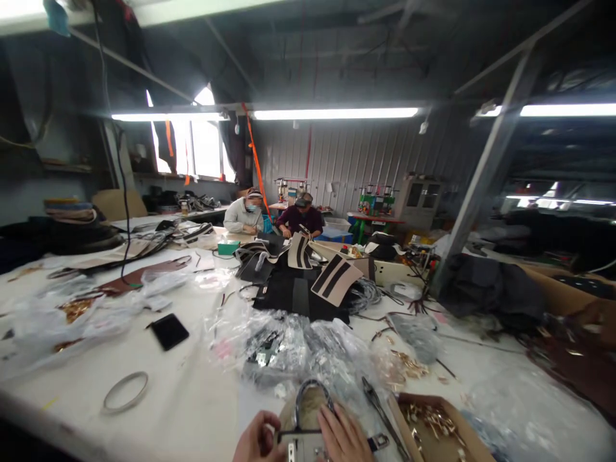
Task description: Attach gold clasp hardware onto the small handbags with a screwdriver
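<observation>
At the bottom edge of the head view is a small light-coloured handbag (308,441) with metal fittings on its front. Its handle (308,387), dark and patterned, arches up over a fuzzy tan patch behind. My left hand (261,439) is at the bag's left corner with curled fingers, the tips partly hidden. Lying over the right part of the top, beside the handle's base, my right hand (342,436) holds the bag with its fingers together; the thumb is hidden. A dark strap end with a buckle (378,441) sticks out to the right of that hand.
Long pliers (382,414) lie right of the bag, beside a cardboard box (474,443) of gold-coloured metal parts. Clear plastic bags (308,346) crowd ahead. On the left are a black phone-like slab (168,331) and a metal ring (126,392). Two people sit beyond the table.
</observation>
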The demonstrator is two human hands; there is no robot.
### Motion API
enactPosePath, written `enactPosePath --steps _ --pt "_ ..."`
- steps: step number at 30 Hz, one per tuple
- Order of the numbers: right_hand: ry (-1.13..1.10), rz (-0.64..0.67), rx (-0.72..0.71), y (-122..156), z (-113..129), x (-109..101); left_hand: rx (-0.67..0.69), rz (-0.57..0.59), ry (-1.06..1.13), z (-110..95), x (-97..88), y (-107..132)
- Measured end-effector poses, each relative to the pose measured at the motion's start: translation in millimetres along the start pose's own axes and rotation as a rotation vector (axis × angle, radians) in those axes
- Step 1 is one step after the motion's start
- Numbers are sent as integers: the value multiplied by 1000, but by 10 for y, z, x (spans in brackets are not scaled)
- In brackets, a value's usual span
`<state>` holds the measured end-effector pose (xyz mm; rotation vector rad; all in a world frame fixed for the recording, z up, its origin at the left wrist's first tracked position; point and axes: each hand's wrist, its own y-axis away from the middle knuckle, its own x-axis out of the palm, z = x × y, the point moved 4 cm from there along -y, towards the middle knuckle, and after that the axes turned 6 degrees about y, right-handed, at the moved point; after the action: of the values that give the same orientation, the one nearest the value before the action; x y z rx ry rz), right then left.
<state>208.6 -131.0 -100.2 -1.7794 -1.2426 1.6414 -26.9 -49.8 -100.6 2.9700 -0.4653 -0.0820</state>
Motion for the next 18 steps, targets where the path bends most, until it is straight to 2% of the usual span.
enactPosePath --steps 2,5,8,10,14,16,18 --pt "-69 137 21 -65 11 -181 27 -99 -33 -114 34 158" --pt "-140 284 106 -168 56 -404 26 -170 -118 -313 62 400" --pt "-198 342 126 -276 130 -567 72 -244 -66 -416 -113 627" --pt "-230 374 156 -347 201 -698 88 -343 -33 -405 -390 816" --pt "-335 404 206 -491 431 -985 52 -568 16 -244 -1135 1189" --pt "-389 389 241 -548 518 -1069 12 -630 54 -128 -1446 1327" --pt "-435 349 280 -579 554 -1107 -34 -667 75 -4 -1664 1440"
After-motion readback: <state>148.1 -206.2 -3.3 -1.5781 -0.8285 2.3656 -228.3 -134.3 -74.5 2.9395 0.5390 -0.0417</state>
